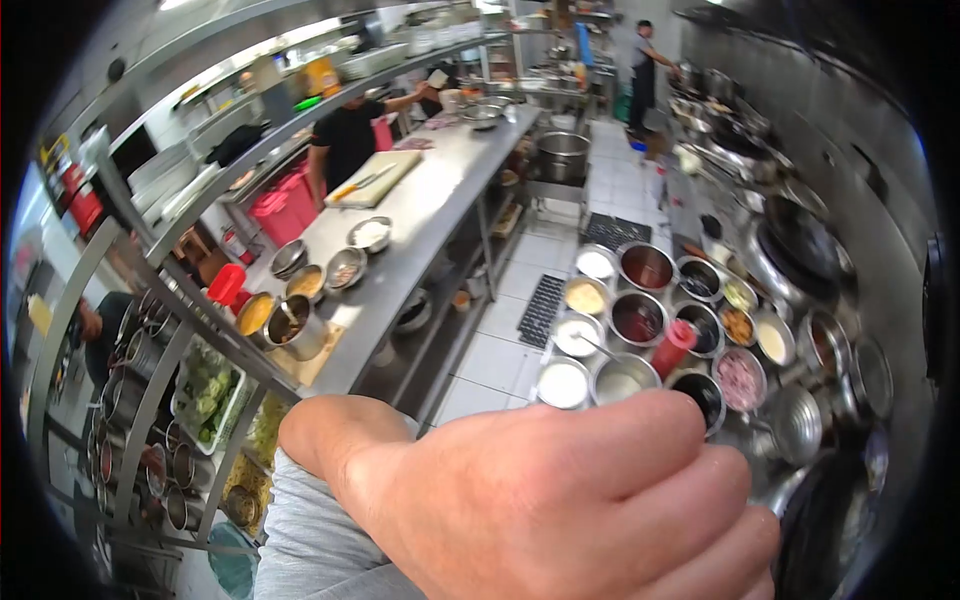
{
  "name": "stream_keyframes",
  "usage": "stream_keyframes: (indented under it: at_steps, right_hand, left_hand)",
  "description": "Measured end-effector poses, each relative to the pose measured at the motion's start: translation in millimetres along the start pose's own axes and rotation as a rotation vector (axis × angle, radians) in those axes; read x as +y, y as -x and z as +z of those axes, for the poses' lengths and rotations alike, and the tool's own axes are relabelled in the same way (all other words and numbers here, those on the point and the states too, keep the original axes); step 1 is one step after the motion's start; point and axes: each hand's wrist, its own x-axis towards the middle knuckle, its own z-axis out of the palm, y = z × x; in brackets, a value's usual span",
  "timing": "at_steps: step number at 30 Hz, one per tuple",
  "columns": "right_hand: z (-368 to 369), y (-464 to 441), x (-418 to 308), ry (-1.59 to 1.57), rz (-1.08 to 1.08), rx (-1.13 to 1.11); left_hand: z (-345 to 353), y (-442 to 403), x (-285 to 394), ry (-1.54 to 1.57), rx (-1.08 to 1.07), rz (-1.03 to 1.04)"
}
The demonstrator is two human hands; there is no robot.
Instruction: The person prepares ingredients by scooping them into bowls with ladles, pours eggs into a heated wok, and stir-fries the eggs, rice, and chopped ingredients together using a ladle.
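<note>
White tile floor (483, 368) with black mats (541, 311) ran beside a long steel counter (440, 205), metal shelving (122, 208) at left, gray wall (905, 205) at right, bright glare (420, 188) across the counter.

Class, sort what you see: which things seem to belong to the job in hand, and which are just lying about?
Probably belonging, as nearest the closed hand (anything inside it is hidden):
red bottle
white-filled bowl

Probably just lying about:
cutting board
fire extinguisher
floor mat
</note>
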Motion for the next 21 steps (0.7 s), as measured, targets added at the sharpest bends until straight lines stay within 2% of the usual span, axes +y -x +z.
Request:
stream_keyframes:
  at_steps: [2, 3, 6, 7, 8, 9, 10, 11, 13, 16, 20, 21]
  right_hand:
    - [38, -15, -35, -0.010, -0.015, -0.064]
    - [51, -19, -58, 0.226, -0.013, -0.188]
    - [111, -33, -44, 0.082, -0.060, -0.219]
    - [128, -36, -54, 0.186, -0.057, -0.247]
    - [143, -38, -61, 0.201, -0.066, -0.269]
    - [159, -42, -67, 0.212, -0.076, -0.293]
    - [175, -44, -73, 0.217, -0.087, -0.317]
    - [186, -48, -78, 0.239, -0.057, -0.362]
    - [213, -56, -90, 0.143, -0.051, -0.327]
    - [241, -69, -110, 0.136, -0.129, -0.315]
    - [267, -83, -117, 0.147, -0.124, -0.362]
    - [271, -88, -117, 0.153, -0.147, -0.366]
  left_hand:
    - [-31, 39, -39, -0.127, 0.017, -0.124]
    - [-49, 61, -67, -0.211, 0.034, -0.216]
    - [-137, 158, -194, -0.450, 0.035, -0.611]
    - [-174, 203, -237, -0.718, 0.019, -0.686]
    - [-218, 245, -279, -0.843, 0.051, -0.659]
    - [-265, 297, -318, -1.051, -0.034, -0.740]
    - [-313, 349, -349, -1.132, -0.119, -0.832]
    - [-341, 378, -362, -1.203, -0.209, -1.046]
    - [-379, 417, -389, -1.009, -0.400, -1.461]
    - [-384, 438, -395, -0.877, -0.779, -1.579]
    - [-378, 451, -397, -0.869, -0.542, -1.640]
    - [-380, 452, -395, -0.887, -0.539, -1.576]
